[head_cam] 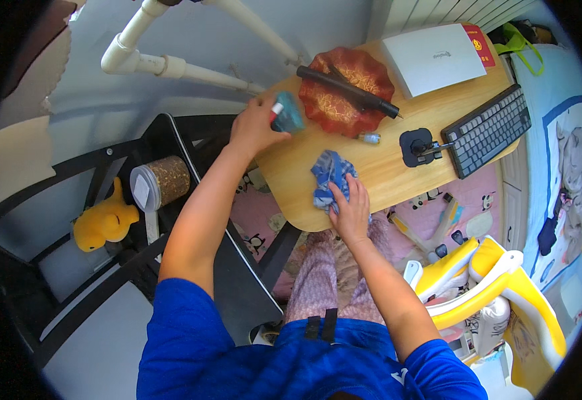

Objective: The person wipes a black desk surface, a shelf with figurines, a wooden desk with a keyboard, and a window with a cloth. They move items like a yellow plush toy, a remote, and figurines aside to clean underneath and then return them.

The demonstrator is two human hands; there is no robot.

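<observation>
My left hand (257,124) is at the left end of the wooden tabletop (291,185), its fingers around a blurred teal object (289,114). A small red and white piece (275,111) shows between that object and my thumb; what either one is I cannot tell. Near the table's front edge, my right hand (352,210) grips a crumpled blue patterned cloth (332,172) against the wood. Behind the cloth stands a red, wavy-rimmed bowl (316,112) with gold markings. A thick black rod-like object (341,89) lies across it, and a small glass bottle (369,138) rests by its rim.
To the right are a black phone stand (416,147), a keyboard (488,131) and a white box (436,57). White pipes (171,65) run along the wall. A black shelf at left holds a lidded jar (161,182) and a yellow plush toy (106,220). A yellow-white chair (491,285) stands at lower right.
</observation>
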